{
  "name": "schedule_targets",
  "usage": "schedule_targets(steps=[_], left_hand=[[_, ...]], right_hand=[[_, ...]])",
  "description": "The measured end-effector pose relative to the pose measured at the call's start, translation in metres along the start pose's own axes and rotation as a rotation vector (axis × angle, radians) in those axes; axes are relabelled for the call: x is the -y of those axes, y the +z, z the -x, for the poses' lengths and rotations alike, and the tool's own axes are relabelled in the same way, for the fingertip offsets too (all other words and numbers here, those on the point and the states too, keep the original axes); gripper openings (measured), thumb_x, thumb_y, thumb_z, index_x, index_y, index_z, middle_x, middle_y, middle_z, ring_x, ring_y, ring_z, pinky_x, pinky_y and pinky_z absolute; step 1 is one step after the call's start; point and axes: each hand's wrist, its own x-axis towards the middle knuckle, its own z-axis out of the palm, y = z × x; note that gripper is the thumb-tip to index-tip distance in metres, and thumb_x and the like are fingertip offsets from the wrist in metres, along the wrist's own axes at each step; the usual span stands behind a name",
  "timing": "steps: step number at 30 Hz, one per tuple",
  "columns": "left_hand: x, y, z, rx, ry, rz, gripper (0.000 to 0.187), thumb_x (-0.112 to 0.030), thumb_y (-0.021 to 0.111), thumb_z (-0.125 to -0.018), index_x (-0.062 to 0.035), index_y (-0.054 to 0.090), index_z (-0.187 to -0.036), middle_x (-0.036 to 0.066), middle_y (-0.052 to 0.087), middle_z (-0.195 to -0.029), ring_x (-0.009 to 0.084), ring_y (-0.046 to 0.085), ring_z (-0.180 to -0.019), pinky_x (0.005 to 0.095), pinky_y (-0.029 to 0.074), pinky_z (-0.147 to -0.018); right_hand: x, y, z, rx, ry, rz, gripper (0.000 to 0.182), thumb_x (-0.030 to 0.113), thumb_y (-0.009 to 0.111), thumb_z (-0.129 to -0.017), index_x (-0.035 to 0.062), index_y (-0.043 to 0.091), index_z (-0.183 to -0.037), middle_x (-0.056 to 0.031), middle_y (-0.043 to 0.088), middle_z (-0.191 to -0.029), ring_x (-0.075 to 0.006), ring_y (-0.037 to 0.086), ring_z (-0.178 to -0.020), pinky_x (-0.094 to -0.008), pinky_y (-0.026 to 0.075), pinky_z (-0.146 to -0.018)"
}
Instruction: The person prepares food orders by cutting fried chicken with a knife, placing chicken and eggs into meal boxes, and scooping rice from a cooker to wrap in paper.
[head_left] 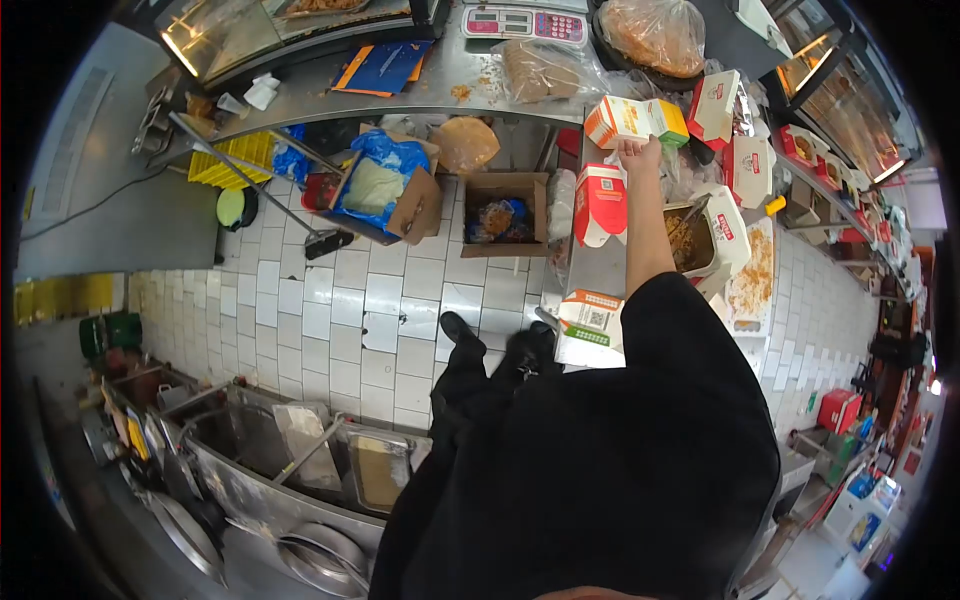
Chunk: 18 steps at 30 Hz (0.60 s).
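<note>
My right arm reaches forward over the counter, bare from a short black sleeve. At its end my right hand (640, 151) is closed on the near edge of an orange-and-white cardboard food box (611, 121). A yellow-and-green box (667, 121) touches that box on its right. Nearer to me, a red-and-white food box (600, 203) lies beside my forearm. To the right of the forearm is an open white container (727, 235) with brown food inside. My left hand is not in view.
Along the back counter are a pink-and-white scale (524, 25), a bag of brown crumbs (553, 72) and a blue folder (383, 68). Cardboard boxes (505, 246) stand below it. Behind me is a metal sink unit (290, 497). Crumbs (752, 280) cover a right-hand surface.
</note>
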Motion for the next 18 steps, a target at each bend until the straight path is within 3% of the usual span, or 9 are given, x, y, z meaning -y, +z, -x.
schedule_targets(steps=[4, 6, 8, 10, 11, 13, 15, 16, 18], left_hand=[[-0.114, -0.062, -0.120, 0.140, 0.213, 0.407, 0.039, -0.022, 0.061, -0.097, 0.0040, 0.057, -0.126, 0.018, 0.064, -0.115, 0.0286, 0.068, -0.091, 0.0368, 0.057, -0.081], [-0.182, -0.080, -0.163, 0.298, 0.679, 0.508, 0.034, -0.024, 0.063, -0.096, 0.0031, 0.061, -0.118, 0.014, 0.067, -0.103, 0.0239, 0.068, -0.084, 0.0338, 0.057, -0.074], [-0.278, -0.093, -0.212, 0.154, 0.461, 0.233, 0.035, -0.027, 0.064, -0.097, 0.0035, 0.062, -0.114, 0.011, 0.069, -0.093, 0.0208, 0.068, -0.078, 0.0315, 0.056, -0.071], [-0.369, -0.085, -0.216, 0.067, 0.510, 0.201, 0.037, -0.030, 0.062, -0.098, 0.0036, 0.063, -0.114, 0.010, 0.070, -0.089, 0.0197, 0.067, -0.076, 0.0306, 0.056, -0.071], [-0.403, -0.083, -0.229, 0.099, 0.576, 0.186, 0.038, -0.031, 0.060, -0.099, 0.0038, 0.063, -0.115, 0.011, 0.069, -0.090, 0.0193, 0.067, -0.077, 0.0303, 0.055, -0.071], [-0.457, -0.060, -0.232, 0.183, 0.754, 0.256, 0.038, -0.030, 0.059, -0.099, 0.0037, 0.063, -0.116, 0.011, 0.069, -0.093, 0.0186, 0.066, -0.079, 0.0304, 0.055, -0.072], [-0.468, -0.044, -0.224, 0.242, 0.837, 0.254, 0.035, -0.027, 0.059, -0.099, 0.0030, 0.064, -0.115, 0.012, 0.069, -0.097, 0.0187, 0.066, -0.082, 0.0312, 0.055, -0.073], [-0.483, -0.033, -0.237, 0.254, 0.833, 0.173, 0.033, -0.025, 0.058, -0.099, 0.0027, 0.065, -0.115, 0.012, 0.069, -0.098, 0.0190, 0.066, -0.083, 0.0316, 0.055, -0.074], [-0.506, -0.010, -0.249, 0.326, 0.913, 0.053, 0.033, -0.022, 0.051, -0.101, 0.0061, 0.063, -0.115, 0.013, 0.068, -0.098, 0.0214, 0.066, -0.082, 0.0330, 0.055, -0.076]], right_hand=[[-0.003, 0.004, 0.019, 0.059, 0.000, -0.119, 0.081, 0.041, 0.054, -0.097, 0.0007, 0.012, -0.154, -0.0193, 0.037, -0.145, -0.0354, 0.043, -0.133, -0.0484, 0.043, -0.107], [-0.004, 0.008, 0.020, 0.082, -0.040, -0.136, 0.082, 0.040, 0.054, -0.098, 0.0007, 0.010, -0.154, -0.0206, 0.035, -0.148, -0.0363, 0.041, -0.136, -0.0486, 0.042, -0.108], [0.000, 0.018, 0.018, 0.032, -0.019, -0.180, 0.068, 0.037, 0.053, -0.100, -0.0003, 0.024, -0.149, -0.0210, 0.042, -0.141, -0.0345, 0.047, -0.128, -0.0481, 0.045, -0.104], [-0.002, 0.018, -0.002, 0.072, -0.025, -0.170, 0.067, 0.037, 0.053, -0.099, -0.0009, 0.027, -0.148, -0.0185, 0.041, -0.141, -0.0314, 0.047, -0.127, -0.0474, 0.044, -0.105], [0.000, 0.021, -0.002, 0.113, -0.014, -0.125, 0.058, 0.038, 0.053, -0.099, -0.0002, 0.037, -0.141, -0.0156, 0.044, -0.138, -0.0294, 0.050, -0.122, -0.0468, 0.044, -0.104], [0.001, 0.035, -0.013, 0.102, -0.016, -0.158, 0.057, 0.038, 0.053, -0.099, 0.0002, 0.039, -0.139, -0.0147, 0.043, -0.139, -0.0292, 0.049, -0.123, -0.0467, 0.044, -0.105], [0.004, 0.032, -0.035, 0.069, -0.018, -0.154, 0.050, 0.037, 0.052, -0.100, 0.0021, 0.044, -0.136, -0.0137, 0.049, -0.135, -0.0295, 0.052, -0.121, -0.0459, 0.044, -0.104], [0.003, 0.027, -0.051, 0.161, -0.014, -0.177, 0.037, 0.029, 0.056, -0.099, 0.0042, 0.053, -0.126, -0.0122, 0.054, -0.129, -0.0325, 0.053, -0.120, -0.0533, 0.042, -0.105], [-0.002, 0.017, -0.077, -0.005, 0.050, -0.138, 0.030, 0.027, 0.056, -0.100, 0.0104, 0.056, -0.125, -0.0109, 0.055, -0.129, -0.0316, 0.055, -0.116, -0.0560, 0.042, -0.104]])
